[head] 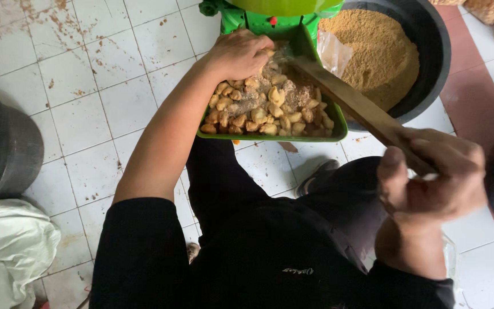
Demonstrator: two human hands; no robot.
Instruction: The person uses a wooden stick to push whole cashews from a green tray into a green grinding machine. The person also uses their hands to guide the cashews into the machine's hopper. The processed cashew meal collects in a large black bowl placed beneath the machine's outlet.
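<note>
My left hand point(238, 54) rests knuckles-up on a heap of pale yellow chunks point(270, 109) in the green feed tray point(270, 136) of a green machine point(270, 20), fingers curled into the pile near the machine's mouth. My right hand point(430, 180) grips the near end of a long brown wooden stick point(344, 100). The stick slants up and left across the tray's right wall, and its far tip sits among the chunks by my left fingers.
A black basin point(430, 51) of coarse golden-brown meal point(373, 51) stands behind the tray on the right. A dark container point(1, 149) and a white sack point(7, 246) lie at the left. The floor is stained white tile point(87, 86), with red tile point(475, 97) at the right. My dark-clothed legs fill the bottom.
</note>
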